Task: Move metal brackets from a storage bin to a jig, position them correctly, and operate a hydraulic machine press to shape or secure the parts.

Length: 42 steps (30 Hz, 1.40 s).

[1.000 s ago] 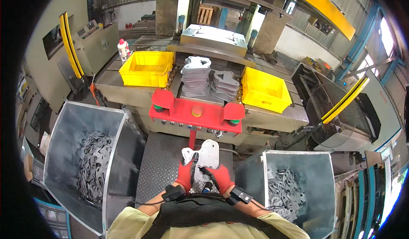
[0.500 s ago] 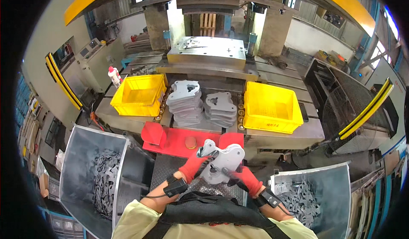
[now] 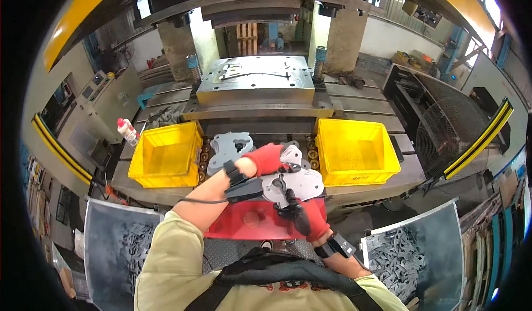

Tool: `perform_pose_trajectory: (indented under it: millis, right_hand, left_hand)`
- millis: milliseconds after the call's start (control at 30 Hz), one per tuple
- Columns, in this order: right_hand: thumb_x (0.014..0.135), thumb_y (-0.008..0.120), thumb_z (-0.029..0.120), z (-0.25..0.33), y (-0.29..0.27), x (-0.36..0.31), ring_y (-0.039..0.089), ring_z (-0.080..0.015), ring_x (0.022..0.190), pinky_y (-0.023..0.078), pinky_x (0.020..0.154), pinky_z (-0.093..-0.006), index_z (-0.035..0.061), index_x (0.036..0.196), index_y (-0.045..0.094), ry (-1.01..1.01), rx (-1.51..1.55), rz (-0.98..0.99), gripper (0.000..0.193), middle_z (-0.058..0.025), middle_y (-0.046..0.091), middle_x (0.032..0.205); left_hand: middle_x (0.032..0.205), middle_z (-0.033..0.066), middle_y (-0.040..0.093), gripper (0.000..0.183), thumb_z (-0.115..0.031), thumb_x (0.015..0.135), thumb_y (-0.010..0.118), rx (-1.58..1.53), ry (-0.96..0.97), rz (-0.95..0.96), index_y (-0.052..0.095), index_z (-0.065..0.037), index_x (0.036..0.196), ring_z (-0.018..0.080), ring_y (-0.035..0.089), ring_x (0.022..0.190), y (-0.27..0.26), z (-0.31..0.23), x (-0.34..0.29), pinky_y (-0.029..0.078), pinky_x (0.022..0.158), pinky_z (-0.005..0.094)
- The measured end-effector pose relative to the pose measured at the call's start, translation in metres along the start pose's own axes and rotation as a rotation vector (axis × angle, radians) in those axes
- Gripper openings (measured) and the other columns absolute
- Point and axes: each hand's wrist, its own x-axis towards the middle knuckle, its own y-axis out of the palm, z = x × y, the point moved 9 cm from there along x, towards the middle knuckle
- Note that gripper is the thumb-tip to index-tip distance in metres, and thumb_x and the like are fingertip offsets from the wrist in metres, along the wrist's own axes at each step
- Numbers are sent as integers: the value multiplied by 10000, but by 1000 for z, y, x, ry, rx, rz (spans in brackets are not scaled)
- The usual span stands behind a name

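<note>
My left hand (image 3: pixel 266 160), in a red glove with dark fingers, grips the far left end of a small stack of flat grey metal plates (image 3: pixel 305 184). The near edge of this stack is in my right hand (image 3: pixel 302 217), gloved the same way, its dark fingers closed on the metal. The plates have rounded lobes and cut-out holes. Left of them a taller stack of like plates (image 3: pixel 224 151) stands on the press table, partly behind my left forearm. Another stack behind the held plates is mostly hidden.
Yellow bins stand to the left (image 3: pixel 166 179) and right (image 3: pixel 357 173). A red stand (image 3: pixel 227 223) lies nearer me. Grey scrap containers flank me, the left (image 3: pixel 100 239) and right (image 3: pixel 449 255) holding metal offcuts. Beyond sits a steel die block (image 3: pixel 255 96) with thin scraps on top.
Both hands have carried the held plates forward, from over the floor plate to the press table by the two stacks. My left arm now reaches farther out. The view has shifted too.
</note>
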Motion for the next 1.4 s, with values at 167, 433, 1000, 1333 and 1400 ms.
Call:
perform_pose_trajectory:
  millis: [167,433,1000,1333,1400]
  right_hand:
    - [1044,494,210,47,22,53,670,-183,960,602,841,-341,34,1344,516,-257,-406,-68,348,-93,645,1162]
    - [1021,507,353,26,-2,100,705,-278,938,593,792,-372,-11,1204,590,329,-9,-105,416,-166,697,1067]
    - [730,817,261,135,44,81,556,-395,1111,446,956,-466,79,1313,541,-680,-1543,-366,670,-198,600,1205]
    - [685,835,291,128,105,102,533,-383,1178,430,1000,-458,70,1343,523,-741,-1638,-96,761,-173,593,1245]
    - [674,835,339,112,148,113,514,-373,1227,399,1046,-476,66,1378,483,-839,-1659,144,833,-171,591,1250]
  left_hand:
    - [1060,251,673,500,-400,829,720,361,44,172,638,15,1094,425,624,1038,-24,40,68,506,854,470]
    - [1169,202,674,556,-408,863,661,559,-23,391,587,-77,1304,394,630,1097,-3,97,127,509,924,471]
    - [1391,246,514,691,-342,895,657,186,26,-101,405,-30,1458,377,519,1260,-160,140,-2,420,1057,407]
    - [1173,245,607,862,-485,720,803,191,-272,-503,485,-47,1391,408,593,1098,-94,153,-168,486,946,452]
    - [1163,240,613,871,-472,694,820,199,-312,-523,488,-61,1386,407,600,1084,-76,145,-175,492,932,458]
